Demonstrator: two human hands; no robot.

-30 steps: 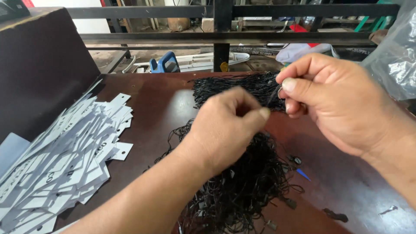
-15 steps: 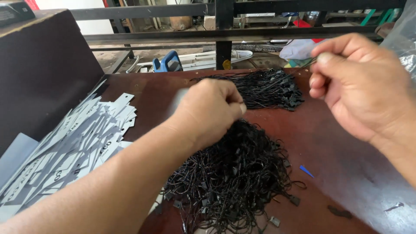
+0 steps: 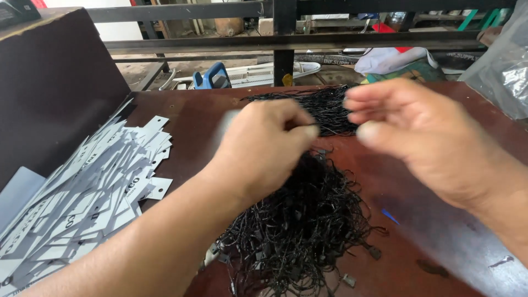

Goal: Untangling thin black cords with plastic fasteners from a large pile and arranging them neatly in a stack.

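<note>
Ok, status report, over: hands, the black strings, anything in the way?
Left hand pinched shut, blurred, contents unclear. Right hand loosely open, holding nothing visible. Both above the black string pile. White tags heaped at left, apart. Nothing in the way.

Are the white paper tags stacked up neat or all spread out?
Spread out. The white tags lie fanned and overlapping at odd angles on the table.

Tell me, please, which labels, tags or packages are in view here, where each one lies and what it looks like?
Paper tags: loose heap on the table's left side, left of the left hand; small white rectangles with clipped corners and dark print.
Plastic bag: far right edge, beyond the right hand; clear, crinkled.
Black strings: tangled pile under both hands, unlabelled.
No screens or signs are clear enough to tell.
</note>
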